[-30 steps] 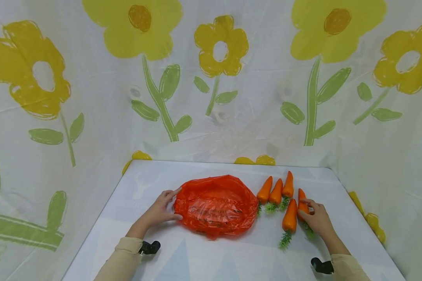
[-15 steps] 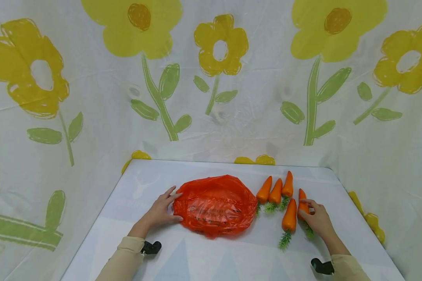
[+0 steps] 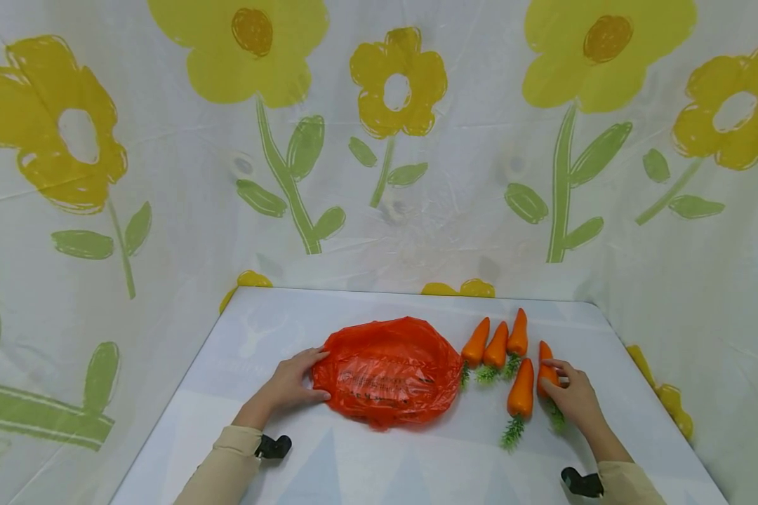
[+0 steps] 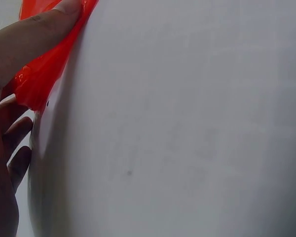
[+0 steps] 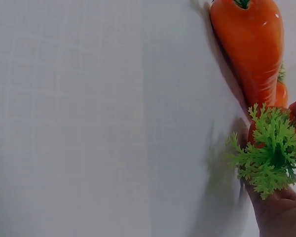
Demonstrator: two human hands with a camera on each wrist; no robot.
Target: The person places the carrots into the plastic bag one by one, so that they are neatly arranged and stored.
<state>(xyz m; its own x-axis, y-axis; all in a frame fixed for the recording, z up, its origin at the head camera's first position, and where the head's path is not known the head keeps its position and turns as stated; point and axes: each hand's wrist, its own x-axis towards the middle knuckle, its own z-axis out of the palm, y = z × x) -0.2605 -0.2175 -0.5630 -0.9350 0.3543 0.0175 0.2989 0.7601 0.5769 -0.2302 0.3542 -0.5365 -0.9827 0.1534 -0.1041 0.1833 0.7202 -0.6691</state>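
The red plastic bag (image 3: 385, 372) lies on the table with its mouth spread and dark print on its side. My left hand (image 3: 293, 382) is at its left edge, thumb and fingers set apart and touching the plastic. In the left wrist view the thumb (image 4: 44, 32) lies against the bag (image 4: 44, 74), while other fingers show below it. My right hand (image 3: 575, 396) pinches the rightmost orange carrot (image 3: 547, 368) between thumb and fingers. Its green leafy top (image 5: 274, 153) faces the right wrist camera, and the hand partly hides its body.
Another carrot (image 3: 521, 393) lies just left of the held one. Three carrots, including the leftmost carrot (image 3: 476, 344), lie beside the bag's right edge. A flowered cloth (image 3: 379, 238) walls the white table (image 3: 379, 463) at the back and sides.
The left hand's fingers, spread off the bag half a second ago, have come down closer together at its edge. The right hand and its carrot have barely shifted.
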